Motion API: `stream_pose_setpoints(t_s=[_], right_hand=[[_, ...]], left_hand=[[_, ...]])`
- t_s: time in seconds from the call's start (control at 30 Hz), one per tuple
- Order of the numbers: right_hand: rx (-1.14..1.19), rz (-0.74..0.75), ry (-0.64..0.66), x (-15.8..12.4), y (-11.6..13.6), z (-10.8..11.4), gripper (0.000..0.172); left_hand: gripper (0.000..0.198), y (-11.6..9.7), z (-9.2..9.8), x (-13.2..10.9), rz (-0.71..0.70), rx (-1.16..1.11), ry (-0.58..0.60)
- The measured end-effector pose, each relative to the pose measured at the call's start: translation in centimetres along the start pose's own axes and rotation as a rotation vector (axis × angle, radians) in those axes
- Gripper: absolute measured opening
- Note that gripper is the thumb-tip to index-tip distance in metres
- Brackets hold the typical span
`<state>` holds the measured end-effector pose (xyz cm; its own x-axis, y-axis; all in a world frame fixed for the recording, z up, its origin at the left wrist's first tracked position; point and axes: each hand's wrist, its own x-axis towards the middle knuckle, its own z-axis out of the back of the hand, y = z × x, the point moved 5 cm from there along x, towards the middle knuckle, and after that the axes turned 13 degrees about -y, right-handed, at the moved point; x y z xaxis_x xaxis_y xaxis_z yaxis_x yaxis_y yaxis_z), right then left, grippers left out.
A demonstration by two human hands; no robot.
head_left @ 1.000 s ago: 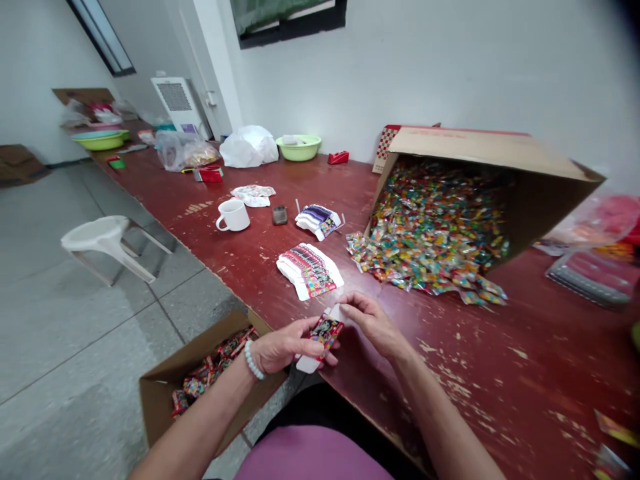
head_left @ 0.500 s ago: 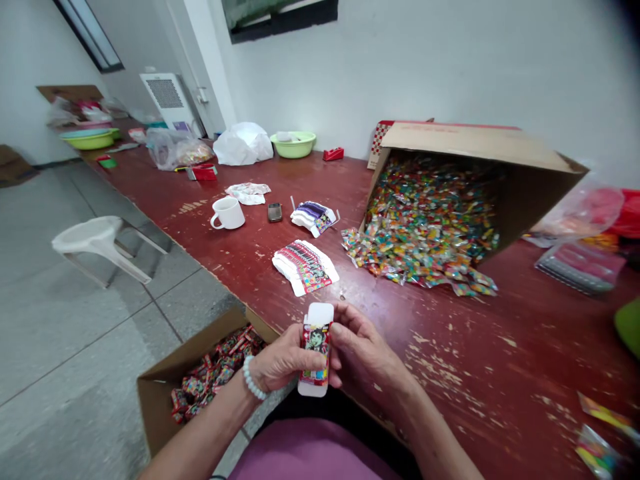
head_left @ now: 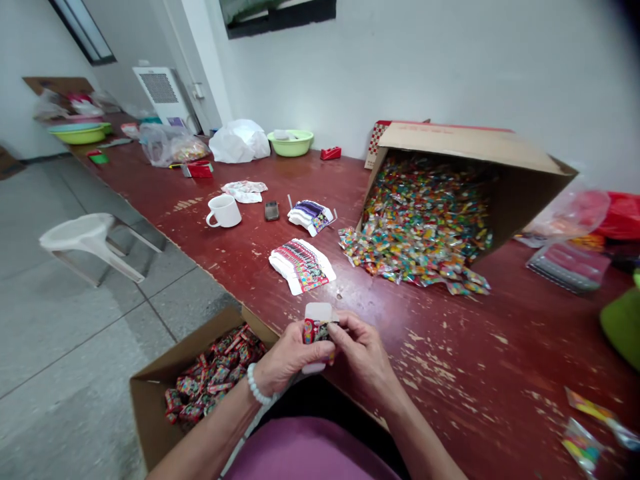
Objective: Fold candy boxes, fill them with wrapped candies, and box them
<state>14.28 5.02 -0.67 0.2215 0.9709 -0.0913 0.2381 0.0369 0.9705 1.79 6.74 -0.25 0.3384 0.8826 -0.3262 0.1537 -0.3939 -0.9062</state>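
A small printed candy box (head_left: 316, 331) with white end flaps is between my two hands, near the table's front edge. My left hand (head_left: 296, 352) grips its left side, the thumb lying across the front. My right hand (head_left: 356, 343) pinches its right side near the upper end, thumb and fingers closed on it. The top flap stands up open, and a white flap shows below. Just beyond lies a fanned stack of flat red printed boxes (head_left: 303, 267), with a purple stack (head_left: 311, 217) behind it.
A tipped cardboard carton (head_left: 460, 139) spills wrapped candies (head_left: 420, 233) onto the red table (head_left: 450, 360). Below the left edge, another carton (head_left: 145, 393) holds filled small boxes (head_left: 215, 373). A white mug (head_left: 225, 211), a phone (head_left: 271, 211) and a white stool (head_left: 85, 233) are to the left.
The candy box has tilted and looks shorter from my view. My right thumb has moved onto its front near the upper part. The view has shifted slightly.
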Motion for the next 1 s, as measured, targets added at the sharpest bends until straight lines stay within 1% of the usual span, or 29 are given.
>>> stream_pose_setpoints(t_s=[0.07,0.17,0.2,0.27,0.33,0.43,0.5,0.6,0.73,0.83,0.93,1.0], right_hand=[[-0.064,0.025,-0.055,0.2,0.3,0.5,0.026],[-0.057,0.027,-0.124,0.2,0.5,0.8,0.032],[-0.040,0.031,-0.153,0.1,0.5,0.8,0.037],[-0.008,0.050,-0.206,0.0,0.2,0.7,0.044],[0.010,0.085,-0.220,-0.1,-0.2,0.6,0.039],[0.040,0.086,-0.184,-0.2,-0.8,0.5,0.027],[0.044,0.025,-0.157,-0.3,-1.2,0.8,0.025],[0.026,-0.075,-0.111,-0.3,-1.3,1.6,0.027],[0.042,-0.181,-0.024,0.0,-1.2,2.1,0.028],[0.073,-0.235,-0.007,0.4,-1.3,2.1,0.029],[0.062,-0.214,-0.026,0.6,-1.3,2.1,0.029],[-0.024,-0.158,-0.028,0.6,-1.1,2.2,0.027]], left_hand=[[0.041,-0.5,0.4,-0.1,-0.096,0.051,-0.069],[0.051,-1.0,1.0,-0.7,-0.191,0.123,-0.210],[0.054,-1.1,1.1,-0.9,-0.216,0.143,-0.241],[0.058,-1.1,0.9,-1.3,-0.253,0.175,-0.252],[0.058,-1.0,0.8,-1.4,-0.259,0.182,-0.232],[0.050,-0.5,0.9,-1.1,-0.224,0.114,-0.192],[0.043,-0.2,1.1,-0.8,-0.185,0.047,-0.143],[0.032,0.2,1.2,-0.6,-0.122,-0.008,-0.052],[0.024,0.3,1.2,-0.7,-0.086,0.021,0.023],[0.021,0.1,1.1,-0.8,-0.093,0.066,0.047],[0.020,-0.2,1.1,-0.9,-0.107,0.089,0.054],[0.020,-0.2,1.2,-0.9,-0.102,0.086,0.057]])
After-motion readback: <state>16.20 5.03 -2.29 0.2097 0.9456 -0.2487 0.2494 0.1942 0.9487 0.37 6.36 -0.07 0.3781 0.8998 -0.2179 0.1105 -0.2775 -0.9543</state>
